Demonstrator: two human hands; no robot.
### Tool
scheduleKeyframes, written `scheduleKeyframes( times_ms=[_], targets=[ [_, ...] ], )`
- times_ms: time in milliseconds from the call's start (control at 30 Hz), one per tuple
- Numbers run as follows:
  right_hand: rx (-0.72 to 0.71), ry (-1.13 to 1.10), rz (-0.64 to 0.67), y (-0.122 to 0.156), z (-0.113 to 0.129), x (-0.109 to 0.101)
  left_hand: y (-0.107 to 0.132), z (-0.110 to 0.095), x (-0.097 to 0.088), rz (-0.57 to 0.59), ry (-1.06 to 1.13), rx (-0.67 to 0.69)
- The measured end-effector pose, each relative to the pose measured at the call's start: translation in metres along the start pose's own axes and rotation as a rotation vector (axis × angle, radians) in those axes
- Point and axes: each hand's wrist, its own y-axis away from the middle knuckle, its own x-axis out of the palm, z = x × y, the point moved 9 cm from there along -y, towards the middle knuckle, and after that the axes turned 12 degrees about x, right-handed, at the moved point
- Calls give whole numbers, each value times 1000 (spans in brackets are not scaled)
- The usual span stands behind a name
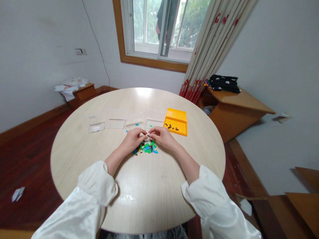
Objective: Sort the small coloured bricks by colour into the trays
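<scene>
My left hand (pixel 134 138) and my right hand (pixel 162 136) meet over a pile of small building bricks (pixel 149 148), mostly green, blue and brown. The fingertips of both hands are pinched close together. A tiny brown piece seems to sit between the right fingertips; whatever the left fingers pinch is too small to make out. Just beyond the hands stands an open yellow box (pixel 186 127) with several dark brown bricks (pixel 171 127) in its near half. An open clear box (pixel 134 125) behind my left hand has a blue brick (pixel 137 124) in it.
More open clear boxes stand in a row at the left, among them a small box (pixel 96 127) and a wider box (pixel 115 123). Another clear box (pixel 154 122) is beside the yellow one. The round table (pixel 149 186) carries everything. A wooden cabinet (pixel 234 109) stands right.
</scene>
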Motion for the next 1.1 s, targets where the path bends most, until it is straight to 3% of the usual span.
scheduleKeyframes(
  times_ms=[200, 1100],
  targets=[
    [2, -115, 20, 1, 0, 0, 0, -3, 1, 18, 3, 29],
    [-10, -117, 26, 1, 2, 1, 0, -3, -2, -8, -22, 44]
  ],
)
